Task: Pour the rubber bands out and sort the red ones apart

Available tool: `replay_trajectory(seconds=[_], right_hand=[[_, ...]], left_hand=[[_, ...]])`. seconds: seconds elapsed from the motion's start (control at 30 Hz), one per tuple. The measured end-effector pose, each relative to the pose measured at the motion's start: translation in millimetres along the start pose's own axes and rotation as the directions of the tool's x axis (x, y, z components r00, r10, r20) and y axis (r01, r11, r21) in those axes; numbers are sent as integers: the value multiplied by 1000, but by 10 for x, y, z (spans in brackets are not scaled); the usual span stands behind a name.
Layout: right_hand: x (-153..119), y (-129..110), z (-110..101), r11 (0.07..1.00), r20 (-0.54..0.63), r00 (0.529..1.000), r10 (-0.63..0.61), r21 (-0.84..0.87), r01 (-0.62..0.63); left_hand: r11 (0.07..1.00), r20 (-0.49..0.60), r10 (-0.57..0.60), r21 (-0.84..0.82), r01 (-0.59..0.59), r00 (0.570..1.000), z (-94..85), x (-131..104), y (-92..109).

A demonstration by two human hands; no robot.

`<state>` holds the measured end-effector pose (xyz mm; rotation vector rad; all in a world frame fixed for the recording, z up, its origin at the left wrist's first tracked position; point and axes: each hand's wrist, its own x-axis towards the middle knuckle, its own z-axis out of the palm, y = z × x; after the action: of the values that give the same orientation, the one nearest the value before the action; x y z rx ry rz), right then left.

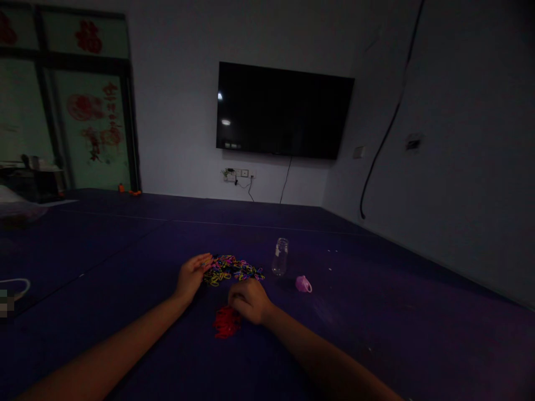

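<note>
A loose heap of small multicoloured loops [234, 268], like rubber bands or paper clips, lies on the dark purple surface. At its left edge is my left hand [193, 274], fingers stretched out along the loops. My right hand [251, 299] is curled, fingertips pointing down, between that heap and a smaller pile of red loops [226, 323]. Its fingers look pressed together, and whatever is in them is hidden. Just beyond my right hand stands an upright clear bottle [280, 258] without a lid. A pink cap with a ring handle [303, 284] lies right of the bottle.
The purple surface [376, 334] stretches to the walls. A dark television [284, 111] hangs on the far wall above sockets with cables [240, 174]. On the right wall a black cable [387, 136] dangles. A clear plastic bag [19, 209] sits at far left, near glass doors [94, 122].
</note>
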<state>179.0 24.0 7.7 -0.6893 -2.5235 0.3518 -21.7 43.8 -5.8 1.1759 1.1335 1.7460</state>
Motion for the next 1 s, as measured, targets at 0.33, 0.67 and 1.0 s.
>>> replay_trajectory(seconds=[0.33,0.67,1.0], right_hand=[[68,111,-79,896,-282,924,260,-287,-340],[89,276,-28,892,-131,957,257,-348,-288],[106,348,-7,922,-27,968,251,-299,-247]], left_hand=[[669,326,312,592,-450,893,-111,85,-1],[323,652,373,575,-751,660,-72,65,-158],[252,680,367,584,-772,635,-19,23,-96]])
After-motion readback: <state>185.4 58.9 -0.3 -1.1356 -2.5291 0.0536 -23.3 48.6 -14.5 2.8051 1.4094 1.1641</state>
